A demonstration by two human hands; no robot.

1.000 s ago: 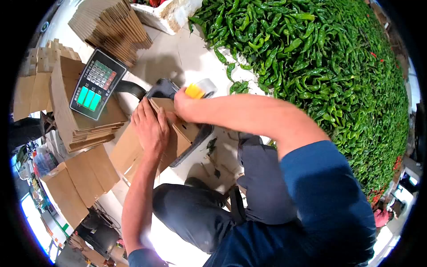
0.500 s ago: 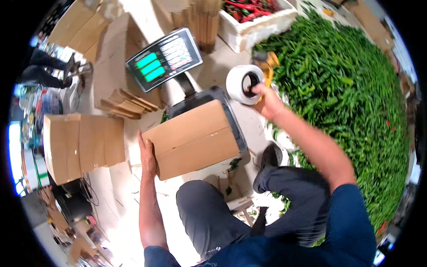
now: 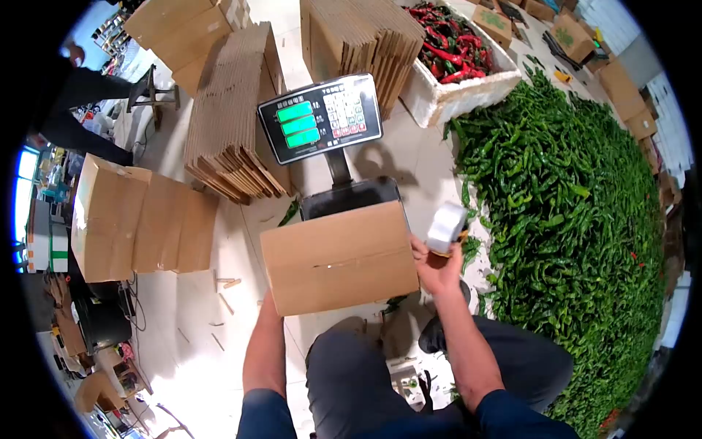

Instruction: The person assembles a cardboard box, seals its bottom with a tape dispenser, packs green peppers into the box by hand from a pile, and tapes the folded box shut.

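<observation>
A closed brown cardboard box is in front of my knees, overlapping the near part of a digital scale with lit green displays. My left hand is at the box's lower left corner and holds it from below; the box hides its fingers. My right hand is closed on a tape dispenser carrying a wide white tape roll. Its fingers also meet the right edge of the box. Whether the box rests on the scale or is lifted I cannot tell.
Stacks of flattened cardboard stand behind the scale, with closed boxes at left. A heap of green peppers covers the right side. Red peppers fill a white foam crate. A person's dark-trousered legs show far left.
My right hand has brought the tape dispenser down to the box's right edge. My left hand has slid from the box's left side to underneath. The box now covers the scale's front; the view has turned.
</observation>
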